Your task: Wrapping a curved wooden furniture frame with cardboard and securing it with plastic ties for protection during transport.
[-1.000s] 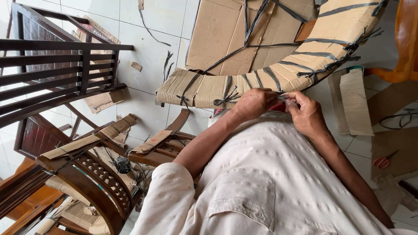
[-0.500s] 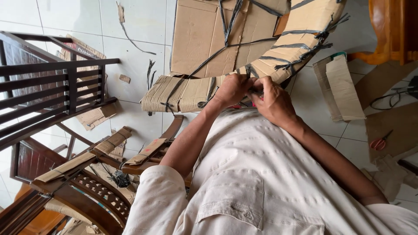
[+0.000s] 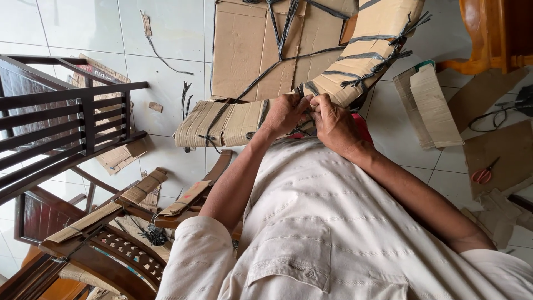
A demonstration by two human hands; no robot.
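Note:
A curved furniture part wrapped in brown cardboard [image 3: 366,50] lies on the tiled floor in front of me, bound with black straps [image 3: 355,55]. My left hand [image 3: 284,114] and my right hand [image 3: 335,125] meet at its near edge. Both pinch the ends of a black strap [image 3: 304,91] pulled tight against the cardboard. Something red [image 3: 362,128] shows just beneath my right wrist; I cannot tell what it is. My pale shirt fills the bottom of the view.
Dark wooden chair frames [image 3: 61,128] stand at the left. A carved chair with cardboard-wrapped arms [image 3: 105,216] sits at the lower left. Flat cardboard [image 3: 250,50], loose pieces [image 3: 430,105] and red-handled scissors [image 3: 483,175] lie on the tiles. Orange wooden furniture [image 3: 494,33] is at the top right.
The view has shifted, so the wrapped part and my hands now sit further left and higher in the frame. Both hands have stayed together on the strap, working at the same spot.

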